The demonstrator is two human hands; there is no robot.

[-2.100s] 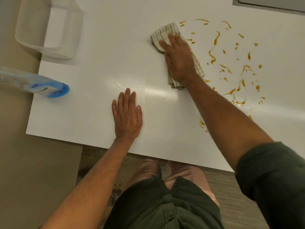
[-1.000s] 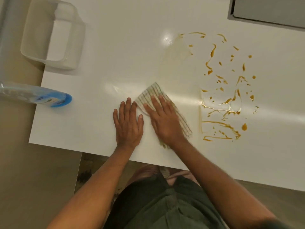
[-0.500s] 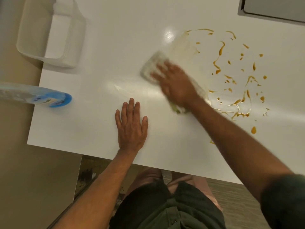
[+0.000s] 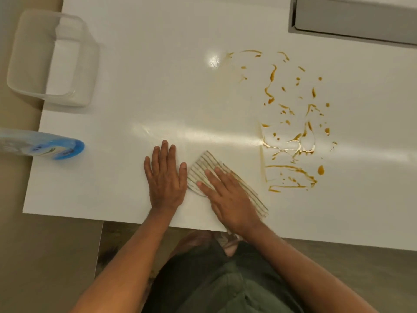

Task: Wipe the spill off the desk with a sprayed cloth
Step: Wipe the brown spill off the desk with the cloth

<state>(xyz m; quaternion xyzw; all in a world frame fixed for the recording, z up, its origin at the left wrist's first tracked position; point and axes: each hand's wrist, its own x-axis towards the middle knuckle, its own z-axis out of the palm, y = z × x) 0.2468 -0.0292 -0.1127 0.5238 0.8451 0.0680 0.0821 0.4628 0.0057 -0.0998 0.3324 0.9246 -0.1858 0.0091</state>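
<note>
The right hand (image 4: 228, 197) has dragged the striped cloth (image 4: 204, 169) back to the near desk (image 4: 117, 91) edge, flat-fingered atop it, left hand (image 4: 165, 180) flat alongside. The amber spill (image 4: 291, 132) remains right; a loaded cloth could smear it.

Desk (image 4: 135, 91): white, smooth, glossy top with glare streaks. Cloth (image 4: 204, 168): woven striped fabric, matt. Spill (image 4: 291, 136): amber liquid, wet and shiny. Container (image 4: 83, 71): clear frosted plastic. Spray bottle (image 4: 45, 144): translucent plastic, blue.
</note>
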